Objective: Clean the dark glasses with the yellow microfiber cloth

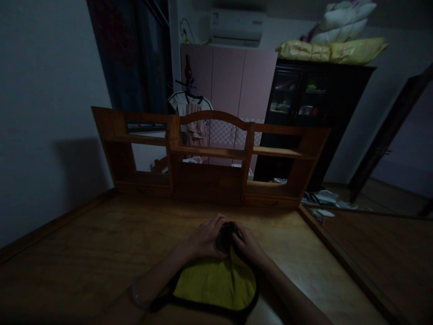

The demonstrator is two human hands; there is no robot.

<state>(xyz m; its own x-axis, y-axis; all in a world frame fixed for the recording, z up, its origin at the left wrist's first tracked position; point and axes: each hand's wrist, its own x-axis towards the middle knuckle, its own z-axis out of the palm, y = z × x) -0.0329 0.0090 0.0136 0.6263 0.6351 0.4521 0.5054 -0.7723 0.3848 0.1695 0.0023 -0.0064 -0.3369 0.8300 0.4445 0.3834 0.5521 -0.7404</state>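
Observation:
A yellow cloth piece with black edging [216,286], perhaps a pouch or bag, lies on the wooden surface in front of me. A black strap-like end sticks out at its lower left. At its far end is a small dark glossy object [223,238]; the dim light hides its kind. My left hand [205,238] curls round its left side, thumb below and fingers above. My right hand [249,246] is closed at its right side, fingertips against it and the black edging. A clear bangle circles my left wrist.
Across the far edge of the wooden surface [135,239] stands a wooden shelf unit [209,152] with low drawers. A wall [50,113] borders the left, a raised wooden edge [341,259] the right. Behind are a pink wardrobe [228,81], hanging clothes [194,115] and a black cabinet [321,99].

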